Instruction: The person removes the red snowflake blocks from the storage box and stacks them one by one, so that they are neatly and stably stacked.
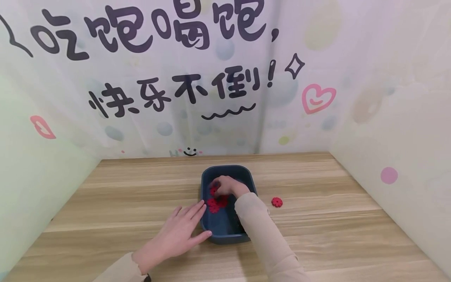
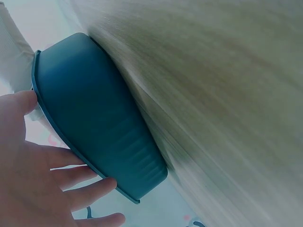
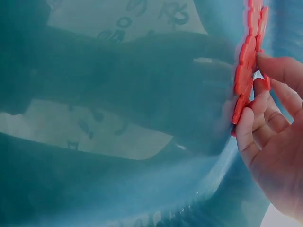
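A dark blue rectangular bin [image 1: 225, 227] stands on the wooden table with several red flower-shaped discs [image 1: 213, 208] lying inside. My left hand [image 1: 177, 231] touches the bin's left rim with its fingers spread. In the left wrist view, the thumb and fingertips lie along the rim of the bin [image 2: 90, 104]. My right hand [image 1: 227, 186] reaches down into the bin, its fingers curled at the discs. From the right wrist, the fingers of this hand [image 3: 277, 137] pinch at the red discs [image 3: 245, 66]; part of the grip is hidden.
One red disc [image 1: 276, 202] lies on the wooden table [image 1: 317, 235], to the right of the bin. A white printed curtain [image 1: 158, 133] rises behind the table's far edge, and pale walls [image 1: 398, 129] flank both sides.
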A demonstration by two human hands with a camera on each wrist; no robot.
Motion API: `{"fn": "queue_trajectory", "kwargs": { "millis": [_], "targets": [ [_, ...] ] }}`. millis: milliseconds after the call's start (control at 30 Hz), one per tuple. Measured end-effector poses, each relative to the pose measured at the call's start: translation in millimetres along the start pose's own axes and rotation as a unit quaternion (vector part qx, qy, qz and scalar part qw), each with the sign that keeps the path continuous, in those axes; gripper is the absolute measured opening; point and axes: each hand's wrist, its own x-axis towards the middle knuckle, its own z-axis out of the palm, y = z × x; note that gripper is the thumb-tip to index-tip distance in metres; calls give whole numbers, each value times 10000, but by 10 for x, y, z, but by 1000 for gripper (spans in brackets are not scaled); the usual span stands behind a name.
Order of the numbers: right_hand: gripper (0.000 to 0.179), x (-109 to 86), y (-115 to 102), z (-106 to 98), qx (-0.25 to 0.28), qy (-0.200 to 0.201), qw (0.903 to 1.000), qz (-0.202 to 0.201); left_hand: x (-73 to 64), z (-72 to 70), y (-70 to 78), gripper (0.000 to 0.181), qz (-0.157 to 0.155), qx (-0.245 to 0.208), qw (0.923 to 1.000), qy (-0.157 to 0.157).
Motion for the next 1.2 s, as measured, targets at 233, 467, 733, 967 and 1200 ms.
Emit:
{"fn": "queue_trajectory", "kwargs": {
  "millis": [233, 467, 733, 967, 1200],
  "targets": [
    [37, -25, 17, -15, 77, -17, 9999, 73, 1, 4, -1, 74, -28, 32, 10000, -49],
    [36, -71, 27, -81, -241, 62, 9997, -23, 7, -13, 10, 72, -43, -15, 9999, -128],
    [30, -122, -14, -283, -524, 202, 9977, -382, 11, -19, 13, 72, -41, -37, 9999, -130],
    [27, -198, -92, -513, -869, 235, 9924, -844, 13, -11, 11, 71, -41, -57, 9999, -72],
    [26, -346, -118, -732, -907, 123, 9886, -1199, 5, -23, 9, 73, -48, -42, 9999, -101]
  ]
}}
